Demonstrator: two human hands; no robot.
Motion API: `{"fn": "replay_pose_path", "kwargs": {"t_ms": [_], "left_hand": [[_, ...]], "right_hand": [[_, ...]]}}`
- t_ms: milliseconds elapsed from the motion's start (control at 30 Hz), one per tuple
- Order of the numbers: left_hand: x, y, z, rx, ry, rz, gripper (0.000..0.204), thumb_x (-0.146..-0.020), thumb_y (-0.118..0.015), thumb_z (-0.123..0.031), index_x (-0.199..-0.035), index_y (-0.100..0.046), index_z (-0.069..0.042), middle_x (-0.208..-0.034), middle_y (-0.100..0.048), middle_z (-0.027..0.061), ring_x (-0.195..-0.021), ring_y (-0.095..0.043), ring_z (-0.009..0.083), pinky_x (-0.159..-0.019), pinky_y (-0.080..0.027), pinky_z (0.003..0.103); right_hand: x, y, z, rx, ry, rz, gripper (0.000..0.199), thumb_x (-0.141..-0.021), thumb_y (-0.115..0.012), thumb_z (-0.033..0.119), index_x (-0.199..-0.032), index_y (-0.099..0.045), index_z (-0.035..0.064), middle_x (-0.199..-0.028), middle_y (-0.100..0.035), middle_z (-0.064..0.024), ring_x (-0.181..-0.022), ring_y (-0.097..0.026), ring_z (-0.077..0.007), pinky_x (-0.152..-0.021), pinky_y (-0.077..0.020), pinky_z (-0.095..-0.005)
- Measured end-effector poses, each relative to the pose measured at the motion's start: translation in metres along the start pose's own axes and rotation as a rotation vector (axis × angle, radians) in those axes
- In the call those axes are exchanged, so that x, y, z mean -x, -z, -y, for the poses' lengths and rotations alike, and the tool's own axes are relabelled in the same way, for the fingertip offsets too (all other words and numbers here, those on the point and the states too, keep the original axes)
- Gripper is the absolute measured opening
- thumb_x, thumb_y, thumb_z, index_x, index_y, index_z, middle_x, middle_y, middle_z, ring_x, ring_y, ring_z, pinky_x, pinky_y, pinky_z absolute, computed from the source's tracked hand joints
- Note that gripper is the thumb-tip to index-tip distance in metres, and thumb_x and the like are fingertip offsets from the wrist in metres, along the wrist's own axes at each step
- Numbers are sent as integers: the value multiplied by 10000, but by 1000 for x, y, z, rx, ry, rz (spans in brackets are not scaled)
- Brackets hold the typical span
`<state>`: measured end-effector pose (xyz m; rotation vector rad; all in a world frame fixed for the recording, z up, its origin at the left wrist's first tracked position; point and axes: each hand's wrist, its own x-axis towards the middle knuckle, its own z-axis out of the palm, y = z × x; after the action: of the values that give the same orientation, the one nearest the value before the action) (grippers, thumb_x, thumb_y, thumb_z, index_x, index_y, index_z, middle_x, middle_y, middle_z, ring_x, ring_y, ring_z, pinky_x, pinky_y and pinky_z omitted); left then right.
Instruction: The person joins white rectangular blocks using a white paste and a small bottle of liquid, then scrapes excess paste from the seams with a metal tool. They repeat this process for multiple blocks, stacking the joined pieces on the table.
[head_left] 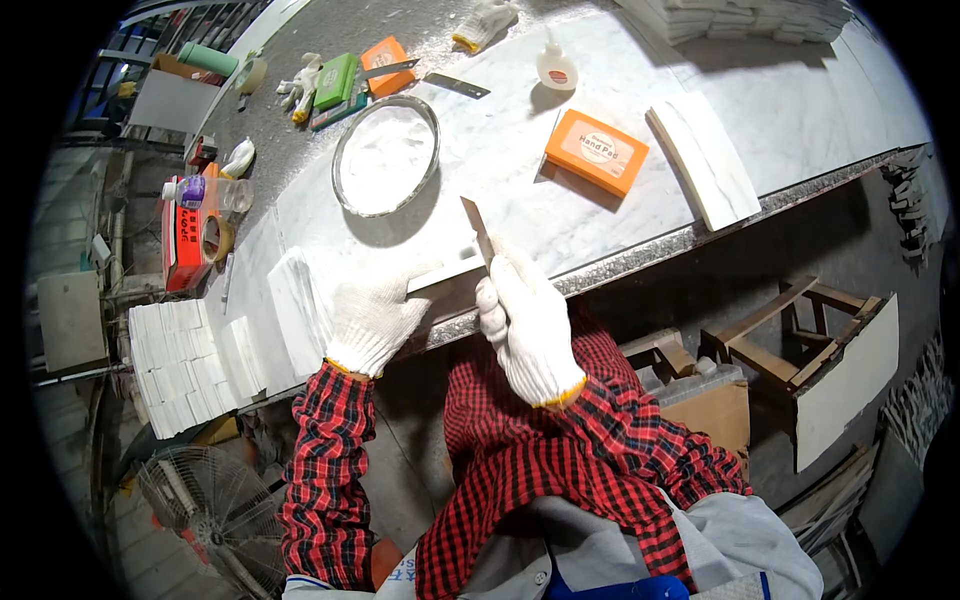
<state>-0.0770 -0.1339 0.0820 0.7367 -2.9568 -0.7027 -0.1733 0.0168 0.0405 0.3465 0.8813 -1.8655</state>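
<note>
Head view, looking down on a pale marble counter [520,150] whose near edge runs from 8 o'clock toward 3 o'clock. Both hands wear white knit gloves over red-and-black checked sleeves. The left hand [375,312], at about 8 o'clock from picture centre, is clenched on the near end of a thin white strip [445,272] that lies along the counter's edge. The right hand [525,325], just below centre, is closed round a flat metal blade [477,228], which stands tilted with its upper tip toward 11 o'clock and its lower part hidden in the glove; the blade meets the far end of the strip (whether it actually touches the strip cannot be told). Behind the hands, toward 11 o'clock, sits a round metal bowl [386,155] holding white powder. At 1 o'clock lies an orange rectangular box [596,151], and just beside it, at 2 o'clock, a leaning white tile [705,160]. A small white squeeze bottle [556,68] stands at 12 o'clock, with a spare pair of gloves [485,22] beyond it. Stacks of small white tile pieces [185,365] occupy the counter's left end at 9 o'clock, near a roll of tape [216,238] and a red box [182,240]. Below the counter, a floor fan [205,500] appears at 7 o'clock and a cardboard box [700,400] at 4 o'clock.
</note>
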Motion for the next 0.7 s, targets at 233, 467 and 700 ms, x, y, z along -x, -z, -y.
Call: {"fn": "replay_pose_path", "kwargs": {"t_ms": [233, 467, 700], "left_hand": [[0, -2, 4, -100, -11, -18, 261, -829, -692, -214, -1080, -755, -250, -837, -720, 77, -747, -703, 277, -645, -544, 366], [-4, -1, 3, -94, 14, 0, 244, -836, -724, -274, -1077, -762, -256, -838, -723, 81, -746, -705, 281, -641, -543, 369], [0, -8, 11, 69, 44, -33, 253, -832, -765, -292, -1070, -767, -204, -857, -734, 86, -745, -713, 271, -640, -543, 337]], "right_hand": [[5, -1, 1, -7, 13, 20, 432, -1041, -560, 211, -1426, -534, 14, -739, -570, 22, -570, -451, -29, -489, -356, -183], [7, 4, 4, 32, 3, 56, 405, -1043, -564, 188, -1403, -550, 2, -728, -572, 14, -576, -458, -34, -499, -359, -181], [-6, 20, 2, -270, -27, 253, 467, -1057, -542, 187, -1482, -431, 27, -880, -587, -8, -643, -510, -46, -566, -443, -166]]}}
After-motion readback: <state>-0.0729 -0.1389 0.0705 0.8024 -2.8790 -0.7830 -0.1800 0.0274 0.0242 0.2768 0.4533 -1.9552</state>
